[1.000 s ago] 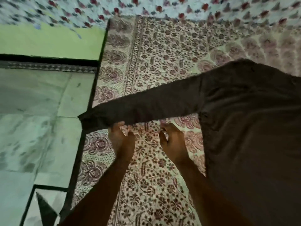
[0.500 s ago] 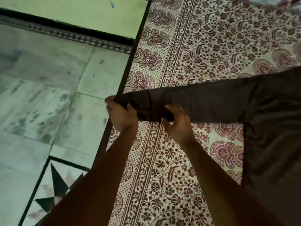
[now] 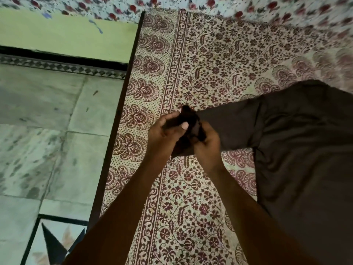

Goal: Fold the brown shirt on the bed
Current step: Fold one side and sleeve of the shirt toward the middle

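We have both hands on the sleeve end of the brown shirt, which lies spread on the bed to our right, its body filling the right side of the view and running off the right and bottom edges. The sleeve stretches left from the body across the patterned bedsheet, flat near the shoulder and bunched up where we grip it. Our left hand is closed around the sleeve's end, thumb lying over the top of the dark cloth with the nail showing, fingers curled behind it. Our right hand is closed on the same bunch just beside the left, fingers tucked into the fabric; the two hands are near touching, cloth gathered between them. The gripped part looks lifted a little off the sheet, though we cannot tell how far. Both forearms come in from the bottom of the view and converge at the cuff. The sheet has a maroon floral print with a wide border strip running along the bed's left edge, which is a dark line. Left of it is pale tiled floor with a star inlay at the bottom corner, and a green wall base above. A lighter floral cloth crosses the top, blurred.
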